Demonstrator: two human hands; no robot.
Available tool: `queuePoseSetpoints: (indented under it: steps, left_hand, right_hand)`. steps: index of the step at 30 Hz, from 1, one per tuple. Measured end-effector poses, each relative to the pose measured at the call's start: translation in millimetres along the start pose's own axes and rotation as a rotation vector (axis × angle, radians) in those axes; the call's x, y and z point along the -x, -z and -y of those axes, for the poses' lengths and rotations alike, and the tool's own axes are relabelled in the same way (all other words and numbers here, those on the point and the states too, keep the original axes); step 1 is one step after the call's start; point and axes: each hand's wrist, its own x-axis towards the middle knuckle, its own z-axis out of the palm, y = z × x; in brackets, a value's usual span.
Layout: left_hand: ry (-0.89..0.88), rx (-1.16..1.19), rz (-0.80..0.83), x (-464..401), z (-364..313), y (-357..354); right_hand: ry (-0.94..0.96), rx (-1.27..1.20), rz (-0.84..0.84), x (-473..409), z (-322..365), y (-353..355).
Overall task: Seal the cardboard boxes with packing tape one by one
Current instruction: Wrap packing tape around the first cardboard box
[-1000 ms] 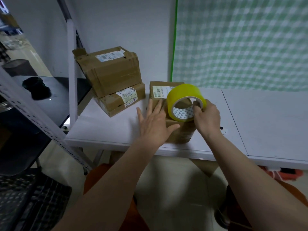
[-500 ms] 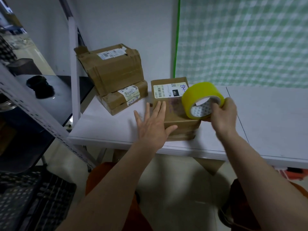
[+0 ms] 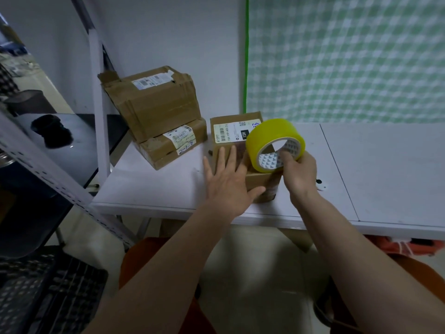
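A small cardboard box (image 3: 231,133) with a white shipping label lies near the front of the white table (image 3: 154,186). My left hand (image 3: 228,182) lies flat on the box's left side, fingers spread, thumb against its front face. My right hand (image 3: 299,173) grips a yellow roll of packing tape (image 3: 272,137), fingers inside its core, holding it over the box's right part. Behind and to the left, a large worn cardboard box (image 3: 154,102) leans on a flatter labelled box (image 3: 173,143).
A grey metal shelf frame (image 3: 48,165) slants along the left, with a black surface (image 3: 79,145) and a dark object (image 3: 51,132) behind it. A green checked cloth (image 3: 346,59) hangs at the back right. A dark crate (image 3: 43,295) sits on the floor at lower left.
My right hand has brought the tape roll back leftward over the box, after swinging it out to the right. My left hand stays pressed on the box.
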Motion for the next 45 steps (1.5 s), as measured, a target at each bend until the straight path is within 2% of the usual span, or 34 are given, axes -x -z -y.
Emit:
queuePoseSetpoints:
  steps: [5,7,10,15,24,28,31,34,36,40,45]
  left_hand:
    - [0.012,0.000,0.001,1,5,-3]
    - [0.011,-0.009,0.002,1,4,-3]
    - [0.006,-0.021,0.003,-1,4,-2]
    - [0.000,-0.049,0.005,1,5,-4]
    - [-0.027,0.050,-0.043,4,14,-8]
    - [-0.012,0.132,-0.103,12,27,-7]
    - [0.000,0.224,-0.132,19,37,-4]
    - [0.069,0.297,-0.106,20,43,3]
    - [0.089,0.294,-0.073,18,41,7]
    - [0.051,0.378,-0.131,5,23,19]
    - [0.098,0.429,-0.143,-2,18,13]
  right_hand:
    - [0.007,0.012,-0.067,-17,2,17]
    - [-0.036,-0.023,-0.123,-25,-3,25]
    - [-0.093,-0.106,-0.106,-32,-12,30]
    - [-0.190,-0.047,-0.157,-35,-34,40]
    - [-0.368,-0.368,-0.021,-22,-49,27]
    - [-0.445,-0.660,0.158,2,-47,8]
    - [-0.489,-0.702,0.299,18,-38,-11]
    - [-0.378,-0.638,0.223,20,-18,-20]
    - [-0.237,-0.496,0.160,15,-3,-17]
    - [0.008,-0.237,0.091,11,19,-11]
    - [0.114,-0.007,0.081,15,20,-5]
